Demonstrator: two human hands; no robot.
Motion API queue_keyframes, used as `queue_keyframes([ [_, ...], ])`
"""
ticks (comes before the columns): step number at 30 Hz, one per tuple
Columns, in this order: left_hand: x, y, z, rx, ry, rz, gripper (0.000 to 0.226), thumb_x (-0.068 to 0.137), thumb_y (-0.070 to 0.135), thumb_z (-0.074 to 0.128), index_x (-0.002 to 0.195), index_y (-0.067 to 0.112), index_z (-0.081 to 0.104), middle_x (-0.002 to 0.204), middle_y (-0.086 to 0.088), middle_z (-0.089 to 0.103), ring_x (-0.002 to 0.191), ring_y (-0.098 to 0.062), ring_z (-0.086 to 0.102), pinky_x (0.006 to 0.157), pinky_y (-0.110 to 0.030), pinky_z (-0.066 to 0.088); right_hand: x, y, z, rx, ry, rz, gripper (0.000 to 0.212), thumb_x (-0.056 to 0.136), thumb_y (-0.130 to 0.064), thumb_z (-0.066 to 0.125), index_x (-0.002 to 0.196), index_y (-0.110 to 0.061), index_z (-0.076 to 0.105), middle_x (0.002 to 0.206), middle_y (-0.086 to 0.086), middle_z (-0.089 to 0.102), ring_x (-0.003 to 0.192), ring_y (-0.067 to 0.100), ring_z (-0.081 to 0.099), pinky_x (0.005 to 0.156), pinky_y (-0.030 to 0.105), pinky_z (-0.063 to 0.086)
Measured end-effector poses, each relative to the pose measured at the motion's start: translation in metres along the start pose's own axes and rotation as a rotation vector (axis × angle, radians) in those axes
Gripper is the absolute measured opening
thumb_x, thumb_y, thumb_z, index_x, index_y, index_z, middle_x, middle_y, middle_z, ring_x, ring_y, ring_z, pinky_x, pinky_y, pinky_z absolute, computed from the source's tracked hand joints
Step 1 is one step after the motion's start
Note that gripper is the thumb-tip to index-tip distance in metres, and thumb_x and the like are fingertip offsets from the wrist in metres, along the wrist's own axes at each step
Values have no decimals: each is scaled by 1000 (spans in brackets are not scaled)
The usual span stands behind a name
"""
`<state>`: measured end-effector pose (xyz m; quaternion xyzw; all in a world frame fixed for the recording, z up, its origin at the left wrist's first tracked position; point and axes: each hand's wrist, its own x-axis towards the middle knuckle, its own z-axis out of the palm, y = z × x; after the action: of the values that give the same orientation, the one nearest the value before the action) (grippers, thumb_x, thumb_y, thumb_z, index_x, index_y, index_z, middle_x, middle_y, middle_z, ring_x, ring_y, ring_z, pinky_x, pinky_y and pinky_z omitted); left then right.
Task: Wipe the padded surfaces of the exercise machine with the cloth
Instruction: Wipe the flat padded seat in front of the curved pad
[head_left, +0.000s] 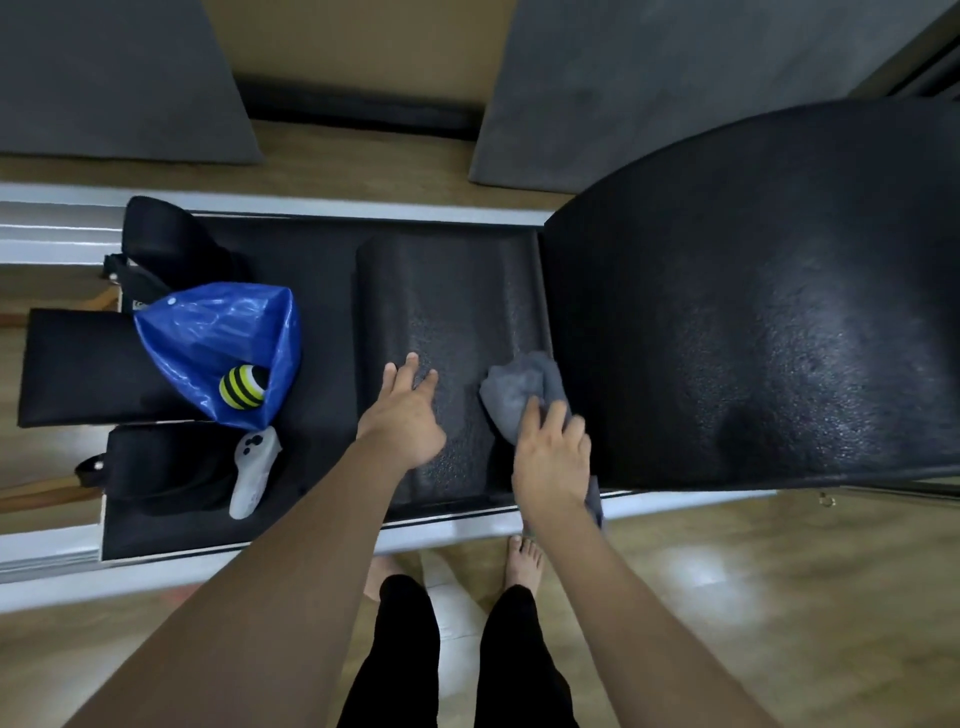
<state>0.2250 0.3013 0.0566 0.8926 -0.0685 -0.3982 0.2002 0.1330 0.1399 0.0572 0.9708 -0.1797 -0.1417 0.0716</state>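
Nearest, the right hand (553, 457) has its fingers bunched over the grey cloth (519, 389) at about 5 o'clock on the textured black pad (452, 301). The left hand (408, 415) lies flat, fingers loose, at 7 o'clock. Cloth looks soft and floppy, so grip the wad. Bigger curved pad (753, 312) sits at 3 o'clock.

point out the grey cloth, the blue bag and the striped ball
grey cloth (511, 392): head view, on its bunched upper part above the right hand.
blue bag (208, 332): head view, on its shiny upper side.
striped ball (241, 387): head view, on its yellow-and-black face.
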Motion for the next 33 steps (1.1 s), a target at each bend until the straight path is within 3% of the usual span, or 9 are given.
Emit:
queue_keyframes([
  [3, 1, -1, 0, -4, 5, 12, 89, 84, 5, 48, 159, 30, 7, 164, 14, -20, 152, -15, -16, 109, -35, 40, -16, 5, 0, 31, -79, 32, 68, 75, -14, 72, 139, -10, 51, 110, 16, 51, 87, 33, 50, 73, 41, 47],
  [9, 0, 3, -4, 32, -34, -20, 86, 87, 10, 49, 159, 31, 7, 164, 13, -21, 152, -16, -16, 110, -40, 38, 79, -22, -20, 256, -76, 69, 61, 97, -12, 49, 154, -21, 26, 136, 18, 34, 111, 38, 42, 97, 44, 39],
  [14, 2, 8, -3, 61, -35, -40, 84, 89, 13, 52, 159, 29, 7, 164, 11, -20, 152, -19, -16, 114, -43, 32, 67, -43, -18, 238, -94, 48, 66, 93, -9, 53, 153, -22, 26, 136, 19, 33, 111, 39, 42, 95, 44, 39],
  [17, 3, 10, -6, 71, -46, -49, 86, 86, 10, 51, 159, 29, 9, 165, 10, -19, 153, -20, -14, 114, -43, 30, 7, -33, -2, 315, -38, 13, 64, 88, -16, 60, 149, -20, 40, 116, 17, 45, 94, 37, 48, 80, 45, 43],
  [21, 2, 9, -6, 55, -49, -51, 85, 87, 10, 49, 159, 29, 8, 164, 10, -19, 152, -20, -15, 113, -41, 32, -72, -20, 15, 334, -54, -66, 70, 77, -27, 76, 142, -18, 51, 99, 13, 48, 78, 28, 42, 67, 41, 42],
  [23, 1, 8, -5, 61, -51, -47, 85, 88, 11, 50, 159, 30, 7, 164, 11, -20, 152, -20, -15, 113, -41, 32, -50, -18, 16, 351, -30, -28, 72, 77, -22, 75, 144, -21, 49, 103, 15, 48, 81, 30, 43, 70, 44, 41],
  [26, 2, 7, -3, 75, -42, -45, 87, 86, 14, 53, 158, 32, 9, 164, 13, -18, 153, -18, -14, 110, -40, 34, 24, -20, 2, 319, -26, 58, 66, 90, -15, 58, 151, -28, 36, 127, 19, 43, 101, 38, 42, 89, 48, 37],
  [29, 3, 8, -5, 85, -50, -57, 86, 86, 16, 53, 158, 33, 10, 165, 13, -17, 153, -18, -13, 111, -42, 33, 83, -31, -13, 381, -111, 151, 66, 95, -20, 55, 153, -34, 27, 142, 20, 30, 120, 41, 36, 102, 49, 31],
  [33, 2, 9, -8, 97, -70, -53, 87, 83, 18, 51, 158, 33, 11, 165, 12, -16, 153, -17, -12, 115, -46, 29, 53, -57, -6, 342, -42, 146, 60, 97, -18, 50, 151, -35, 29, 134, 16, 37, 112, 39, 39, 90, 51, 34],
])
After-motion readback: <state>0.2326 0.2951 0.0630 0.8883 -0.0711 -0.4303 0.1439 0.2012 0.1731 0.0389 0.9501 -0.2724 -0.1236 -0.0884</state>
